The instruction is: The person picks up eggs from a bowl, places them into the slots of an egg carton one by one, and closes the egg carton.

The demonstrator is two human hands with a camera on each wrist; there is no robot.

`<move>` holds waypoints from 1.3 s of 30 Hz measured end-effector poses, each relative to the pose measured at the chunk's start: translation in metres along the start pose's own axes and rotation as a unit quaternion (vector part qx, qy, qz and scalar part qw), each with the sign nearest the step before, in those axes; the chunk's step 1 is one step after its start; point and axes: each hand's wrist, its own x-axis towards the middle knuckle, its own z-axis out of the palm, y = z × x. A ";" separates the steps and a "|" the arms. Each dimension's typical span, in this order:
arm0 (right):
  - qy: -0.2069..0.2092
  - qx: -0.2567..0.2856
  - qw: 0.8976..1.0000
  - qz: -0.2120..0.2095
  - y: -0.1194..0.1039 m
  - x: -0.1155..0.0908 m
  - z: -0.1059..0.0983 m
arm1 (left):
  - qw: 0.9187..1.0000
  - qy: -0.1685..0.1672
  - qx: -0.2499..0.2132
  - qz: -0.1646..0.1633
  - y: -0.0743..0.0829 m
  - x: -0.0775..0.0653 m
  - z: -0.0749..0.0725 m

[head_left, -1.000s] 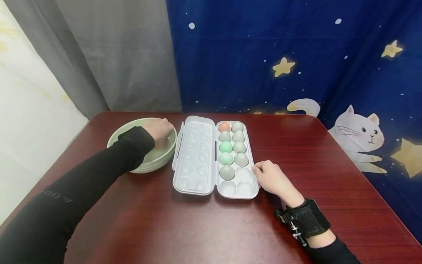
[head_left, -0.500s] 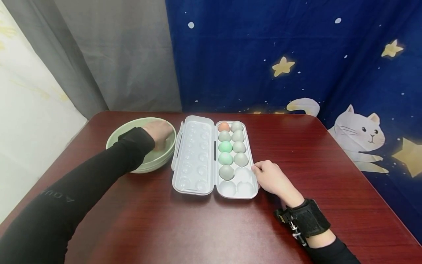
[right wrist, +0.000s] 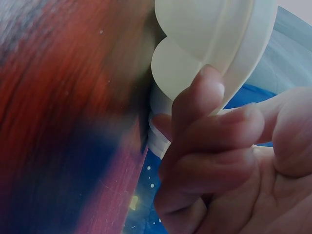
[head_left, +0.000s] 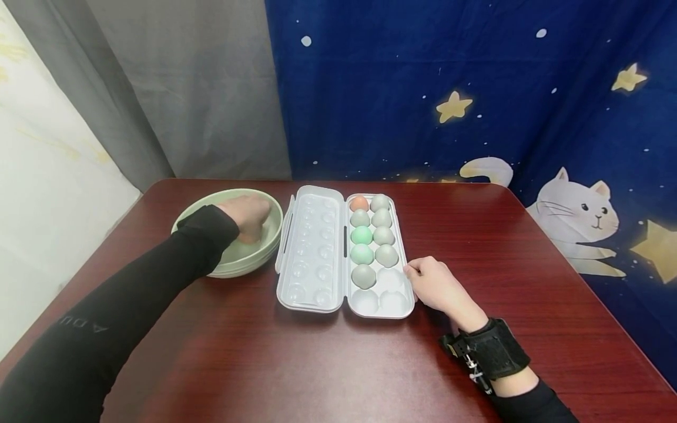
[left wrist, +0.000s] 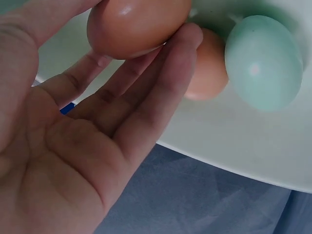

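Note:
My left hand [head_left: 246,216] reaches down into a pale green bowl [head_left: 235,270] at the left of the table. In the left wrist view it holds a brown egg [left wrist: 139,27] between thumb and fingers. Beside its fingertips, a second brown egg [left wrist: 208,68] and a light green egg [left wrist: 263,62] lie in the bowl. An egg carton [head_left: 311,252] lies open beside the bowl, its lid folded to the left. Eggs fill most of its cups; those at the near end are bare. My right hand [head_left: 438,285] grips the carton's right edge, fingers curled.
The carton's eggs are mostly pale grey-green, with two mint ones [head_left: 362,254] and one orange-brown egg [head_left: 359,203] at the far end. Everything stands on a dark red wooden table [head_left: 296,370]. A grey curtain [head_left: 211,88] and a blue starry one hang behind.
My left hand has shifted slightly left and toward me within the bowl. The right hand and the carton have stayed in place.

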 end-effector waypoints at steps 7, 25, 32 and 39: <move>-0.001 0.000 1.000 0.002 0.000 0.001 0.000 | 0.996 0.035 -0.074 0.037 -0.013 -0.006 0.000; 0.001 0.003 1.000 -0.003 -0.002 -0.001 -0.001 | 0.994 0.064 -0.088 -0.028 -0.026 -0.017 -0.008; -0.001 0.001 1.000 0.001 -0.002 0.000 -0.001 | 0.991 0.082 -0.104 -0.027 -0.030 -0.023 -0.007; 0.001 0.001 1.000 0.004 -0.002 -0.001 -0.001 | 0.987 0.109 -0.114 -0.022 -0.032 -0.026 -0.007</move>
